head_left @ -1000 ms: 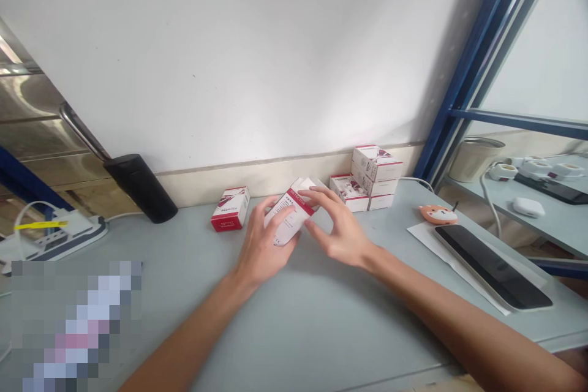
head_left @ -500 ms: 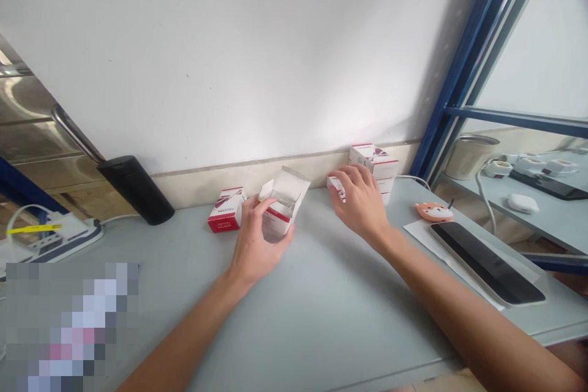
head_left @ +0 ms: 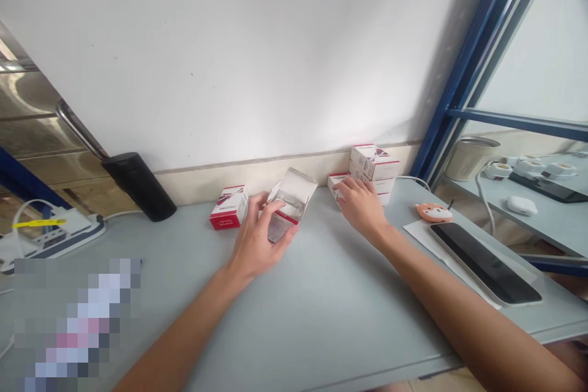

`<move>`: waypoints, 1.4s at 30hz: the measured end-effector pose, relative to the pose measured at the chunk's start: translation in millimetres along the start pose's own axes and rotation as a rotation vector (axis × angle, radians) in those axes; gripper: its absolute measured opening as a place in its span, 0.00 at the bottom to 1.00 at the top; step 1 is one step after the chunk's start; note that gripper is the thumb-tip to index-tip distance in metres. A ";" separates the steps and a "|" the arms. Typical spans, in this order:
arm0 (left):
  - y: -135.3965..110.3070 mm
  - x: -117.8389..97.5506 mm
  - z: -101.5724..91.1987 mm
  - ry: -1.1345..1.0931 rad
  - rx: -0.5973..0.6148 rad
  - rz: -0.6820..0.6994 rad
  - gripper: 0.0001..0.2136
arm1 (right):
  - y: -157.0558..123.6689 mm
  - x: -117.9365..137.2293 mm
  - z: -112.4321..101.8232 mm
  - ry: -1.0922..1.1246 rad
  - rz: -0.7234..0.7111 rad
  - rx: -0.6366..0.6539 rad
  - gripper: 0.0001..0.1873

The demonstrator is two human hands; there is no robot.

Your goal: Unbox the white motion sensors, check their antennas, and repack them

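Observation:
My left hand [head_left: 261, 236] is closed around a white-and-red carton [head_left: 278, 229], fingers on one side and thumb on the other. The carton is tilted, its top flap stands up, and something shiny, perhaps clear plastic, shows in its mouth. My right hand [head_left: 361, 205] has its fingers bent over a small white-and-red box [head_left: 336, 180] at the back of the table. It appears to grip that box, whose near side is partly hidden. Right beside it rises a stack of similar boxes [head_left: 374, 168]. Another closed box [head_left: 229, 207] lies left of my left hand.
A black cylinder [head_left: 140, 187] leans near the wall at left, by a power strip [head_left: 59, 236]. On the right lie an orange animal-faced item [head_left: 434, 212] and a phone [head_left: 486, 263] on white paper. A blue-framed mirror [head_left: 528, 153] borders the grey table [head_left: 285, 324].
My right hand has come down and slightly nearer, uncovering more of the small box and stack. The carton in my left hand has tilted, showing more of its shiny inside.

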State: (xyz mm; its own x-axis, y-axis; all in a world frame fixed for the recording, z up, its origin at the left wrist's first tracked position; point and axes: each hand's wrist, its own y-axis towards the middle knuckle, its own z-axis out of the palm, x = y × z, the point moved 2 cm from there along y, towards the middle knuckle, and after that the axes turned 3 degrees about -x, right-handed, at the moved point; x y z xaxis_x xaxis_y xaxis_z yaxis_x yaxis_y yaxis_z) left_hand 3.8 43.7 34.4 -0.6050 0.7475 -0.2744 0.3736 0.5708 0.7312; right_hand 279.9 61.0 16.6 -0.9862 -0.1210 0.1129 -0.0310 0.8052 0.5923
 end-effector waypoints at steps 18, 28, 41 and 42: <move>0.3 -7.7 1.6 0.086 -0.191 0.220 0.20 | -25.6 92.2 -60.8 0.772 -0.359 -0.362 0.17; 2.5 -8.0 0.2 0.049 -0.255 0.265 0.22 | -20.8 88.5 -58.6 0.787 -0.360 -0.186 0.15; -4.4 -16.8 3.9 0.129 -0.215 0.292 0.11 | -31.4 97.1 -53.4 0.858 -0.370 -0.385 0.15; -4.4 -17.2 3.5 0.131 -0.215 0.297 0.11 | -31.1 97.3 -52.3 0.864 -0.348 -0.345 0.14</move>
State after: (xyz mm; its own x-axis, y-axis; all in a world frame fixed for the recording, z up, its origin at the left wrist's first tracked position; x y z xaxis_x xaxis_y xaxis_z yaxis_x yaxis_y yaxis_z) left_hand 15.1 29.5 33.8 -0.5829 0.8115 0.0408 0.3984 0.2417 0.8848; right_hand 193.5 -6.2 50.9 -0.4696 -0.8105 0.3501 -0.1123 0.4481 0.8869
